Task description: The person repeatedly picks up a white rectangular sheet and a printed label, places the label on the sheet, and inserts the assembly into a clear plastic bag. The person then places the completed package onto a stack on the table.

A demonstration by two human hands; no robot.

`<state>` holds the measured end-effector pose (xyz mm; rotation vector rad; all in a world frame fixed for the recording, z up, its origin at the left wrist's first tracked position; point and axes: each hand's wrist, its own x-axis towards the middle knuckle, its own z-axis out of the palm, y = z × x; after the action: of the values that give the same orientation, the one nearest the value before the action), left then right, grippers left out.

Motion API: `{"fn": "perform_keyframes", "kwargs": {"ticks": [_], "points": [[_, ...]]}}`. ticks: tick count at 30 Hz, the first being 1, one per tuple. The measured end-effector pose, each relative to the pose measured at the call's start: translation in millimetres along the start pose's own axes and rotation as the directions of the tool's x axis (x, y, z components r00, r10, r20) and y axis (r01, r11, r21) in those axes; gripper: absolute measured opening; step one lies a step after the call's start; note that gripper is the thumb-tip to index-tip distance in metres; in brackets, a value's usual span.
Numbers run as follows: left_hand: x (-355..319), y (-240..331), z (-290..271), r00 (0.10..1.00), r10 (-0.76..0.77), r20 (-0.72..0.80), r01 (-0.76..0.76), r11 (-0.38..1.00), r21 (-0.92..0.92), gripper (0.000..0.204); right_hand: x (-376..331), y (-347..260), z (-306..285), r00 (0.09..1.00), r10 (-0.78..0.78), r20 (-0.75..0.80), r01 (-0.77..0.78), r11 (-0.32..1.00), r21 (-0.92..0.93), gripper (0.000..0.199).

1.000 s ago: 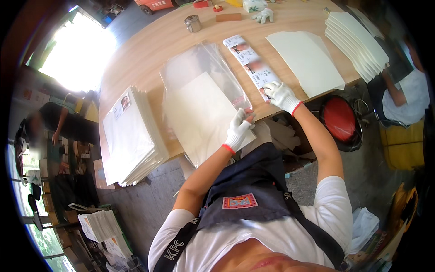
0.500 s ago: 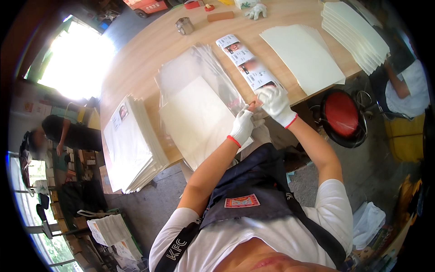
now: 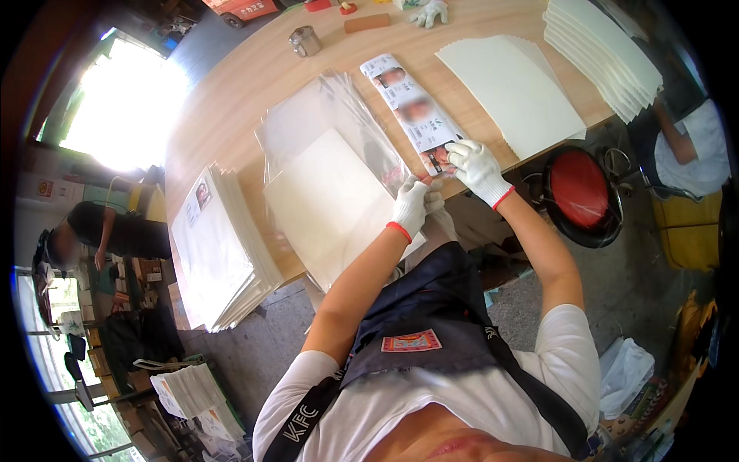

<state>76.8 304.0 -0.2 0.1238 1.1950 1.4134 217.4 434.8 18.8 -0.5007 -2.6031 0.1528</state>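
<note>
Both my hands wear white knit gloves with red cuffs, at the table's near edge. My left hand (image 3: pixel 413 205) is closed in a pinch beside the near end of a stack of printed label strips (image 3: pixel 416 112); what it pinches, if anything, is hidden. Curled fingers of my right hand (image 3: pixel 479 173) grip the near right edge of the labels. Left of the labels lies a pile of clear plastic bags (image 3: pixel 308 115). A cream sheet (image 3: pixel 331 196) rests on the bags, its near corner reaching past the table edge, close to my left forearm.
A thick stack of bagged sheets (image 3: pixel 227 254) stands at the table's left. Cream sheets (image 3: pixel 512 92) and a fanned stack (image 3: pixel 596 58) lie to the right. Farther back are a metal cup (image 3: pixel 305 41) and a loose glove (image 3: pixel 428 14). A red stool (image 3: pixel 581 196) stands beside the table.
My right hand has drawn slightly right, away from my left hand, showing more of the labels' near end. My left hand has shifted slightly. The whole view has moved a little.
</note>
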Motion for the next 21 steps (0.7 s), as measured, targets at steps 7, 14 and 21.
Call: {"fn": "perform_keyframes", "kwargs": {"ticks": [7, 14, 21], "points": [[15.6, -0.5, 4.5, 0.999, -0.017, -0.048, 0.008, 0.983, -0.185, 0.012, -0.2, 4.4, 13.8, 0.995, -0.067, -0.079, 0.063, 0.996, -0.059, 0.014], [1.0, 0.6, -0.3, 0.994, 0.096, 0.045, -0.095, 0.995, -0.022, 0.011, 3.6, -15.9, 5.1, 0.985, -0.116, -0.131, 0.109, 0.992, -0.061, 0.014], [-42.7, 8.0, 0.5, 0.996, 0.046, 0.081, -0.057, 0.988, 0.142, 0.026, 2.1, -13.4, 1.8, 0.996, 0.075, -0.046, -0.072, 0.995, 0.064, 0.011]]}}
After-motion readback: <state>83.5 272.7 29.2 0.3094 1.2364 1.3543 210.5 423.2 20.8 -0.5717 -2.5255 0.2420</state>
